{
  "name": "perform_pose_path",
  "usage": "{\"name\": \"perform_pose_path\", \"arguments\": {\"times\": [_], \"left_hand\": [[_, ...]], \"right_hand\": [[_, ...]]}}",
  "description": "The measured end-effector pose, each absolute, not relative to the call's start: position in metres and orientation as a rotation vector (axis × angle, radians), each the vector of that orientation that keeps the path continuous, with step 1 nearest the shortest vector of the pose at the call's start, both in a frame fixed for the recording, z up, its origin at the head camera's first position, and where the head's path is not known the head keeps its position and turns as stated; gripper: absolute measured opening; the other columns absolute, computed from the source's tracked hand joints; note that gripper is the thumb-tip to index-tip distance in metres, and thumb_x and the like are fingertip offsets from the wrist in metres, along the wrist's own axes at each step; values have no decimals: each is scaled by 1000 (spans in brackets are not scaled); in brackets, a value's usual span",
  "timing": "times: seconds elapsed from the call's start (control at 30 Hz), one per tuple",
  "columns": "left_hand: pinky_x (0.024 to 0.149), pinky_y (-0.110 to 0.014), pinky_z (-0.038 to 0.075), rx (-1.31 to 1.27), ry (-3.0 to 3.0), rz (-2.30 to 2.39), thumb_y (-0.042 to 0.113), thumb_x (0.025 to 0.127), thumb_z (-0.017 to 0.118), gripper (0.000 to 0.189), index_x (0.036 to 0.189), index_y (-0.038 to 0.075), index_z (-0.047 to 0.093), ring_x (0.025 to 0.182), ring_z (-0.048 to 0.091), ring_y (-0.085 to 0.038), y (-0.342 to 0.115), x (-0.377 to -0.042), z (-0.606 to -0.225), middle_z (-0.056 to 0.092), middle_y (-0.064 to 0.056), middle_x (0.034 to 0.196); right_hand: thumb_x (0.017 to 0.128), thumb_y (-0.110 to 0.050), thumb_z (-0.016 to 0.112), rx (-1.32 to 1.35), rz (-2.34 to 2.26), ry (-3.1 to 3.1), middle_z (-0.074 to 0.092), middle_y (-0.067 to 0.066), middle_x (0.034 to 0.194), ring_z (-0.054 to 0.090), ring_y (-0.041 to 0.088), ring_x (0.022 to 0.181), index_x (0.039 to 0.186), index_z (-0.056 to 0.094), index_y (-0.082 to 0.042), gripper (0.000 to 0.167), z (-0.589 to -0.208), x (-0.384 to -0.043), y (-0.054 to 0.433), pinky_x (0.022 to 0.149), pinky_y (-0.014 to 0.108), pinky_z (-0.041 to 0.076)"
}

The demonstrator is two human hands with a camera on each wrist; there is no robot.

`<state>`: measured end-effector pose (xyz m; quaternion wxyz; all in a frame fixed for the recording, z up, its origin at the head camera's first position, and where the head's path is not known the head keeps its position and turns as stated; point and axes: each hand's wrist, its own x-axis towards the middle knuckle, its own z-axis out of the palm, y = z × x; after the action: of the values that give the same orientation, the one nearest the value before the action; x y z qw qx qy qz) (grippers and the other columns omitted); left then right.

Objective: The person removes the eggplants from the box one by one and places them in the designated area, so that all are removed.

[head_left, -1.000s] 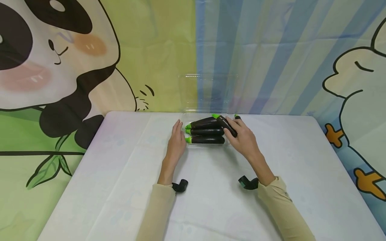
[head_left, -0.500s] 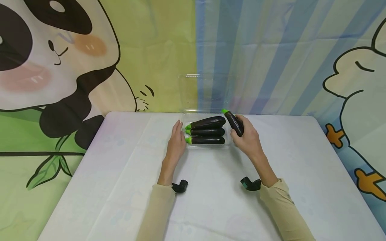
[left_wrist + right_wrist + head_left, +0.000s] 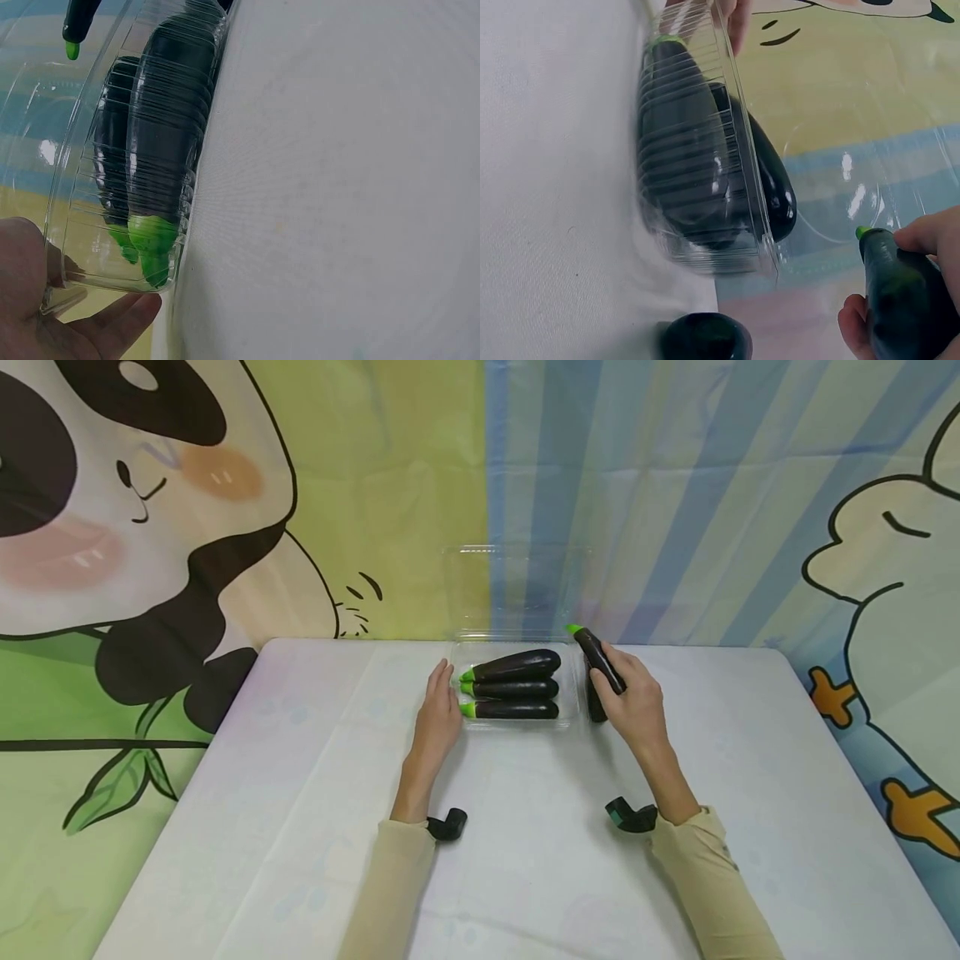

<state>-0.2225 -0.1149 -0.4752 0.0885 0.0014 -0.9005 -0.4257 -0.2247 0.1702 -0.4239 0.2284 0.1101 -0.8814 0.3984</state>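
Several dark eggplants [image 3: 517, 689] with bright green stems lie side by side in a clear plastic clamshell box [image 3: 570, 714]. My left hand [image 3: 437, 710] rests against the box's left end, fingers mostly straight. To the right of the box, my right hand [image 3: 636, 702] grips another eggplant [image 3: 597, 656] by its thick end, stem pointing away and up to the left. Under that hand another eggplant [image 3: 596, 703] lies beside the box, partly hidden. In the right wrist view, the thumb and fingers wrap the held eggplant [image 3: 900, 300].
The transparent lid [image 3: 517, 589] stands raised at the back, in front of the printed curtain [image 3: 675, 502]. A white cloth covers the table [image 3: 525, 860]. Its far edge runs just behind the box. Small black cameras [image 3: 630, 816] sit on both wrists.
My right hand has lifted the gripped eggplant from above the box and carried it right, past the box's side. The eggplant lying outside the box now shows more. The left hand has stayed put.
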Motion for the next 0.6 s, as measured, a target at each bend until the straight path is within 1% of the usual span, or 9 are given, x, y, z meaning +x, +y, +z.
{"name": "perform_pose_path", "arguments": {"times": [0.1, 0.27, 0.43, 0.6], "left_hand": [[117, -44, 34, 3, -2681, -1268, 10, 104, 31, 46, 149, 4, 33, 145, 32, -26, -115, -223, -476, 23, -3, 161], [117, -43, 33, 8, -2681, -1262, 9, 104, 32, 46, 149, 4, 33, 145, 32, -26, -115, -223, -476, 24, -3, 161], [116, -44, 34, -3, -2674, -1265, 9, 104, 32, 46, 149, 3, 33, 145, 33, -26, -115, -223, -476, 23, -3, 161], [116, -44, 35, -8, -2670, -1259, 8, 104, 33, 46, 149, 3, 34, 144, 33, -26, -115, -224, -476, 24, -4, 161]], "right_hand": [[95, -21, 61, 271, 1078, -2423, 58, 19, 133, 61, 40, 112, 139, 54, -11, 46, -425, -225, 172, 81, 53, 53], [95, -20, 61, 245, 1045, -2425, 58, 20, 133, 61, 42, 111, 139, 54, -7, 46, -425, -225, 174, 82, 55, 52], [94, -19, 61, 226, 1071, -2438, 56, 21, 134, 60, 41, 113, 139, 52, -5, 48, -426, -226, 175, 83, 55, 53], [91, -14, 61, 190, 1075, -2459, 54, 23, 135, 58, 41, 113, 142, 49, -5, 52, -427, -228, 178, 84, 55, 52]]}}
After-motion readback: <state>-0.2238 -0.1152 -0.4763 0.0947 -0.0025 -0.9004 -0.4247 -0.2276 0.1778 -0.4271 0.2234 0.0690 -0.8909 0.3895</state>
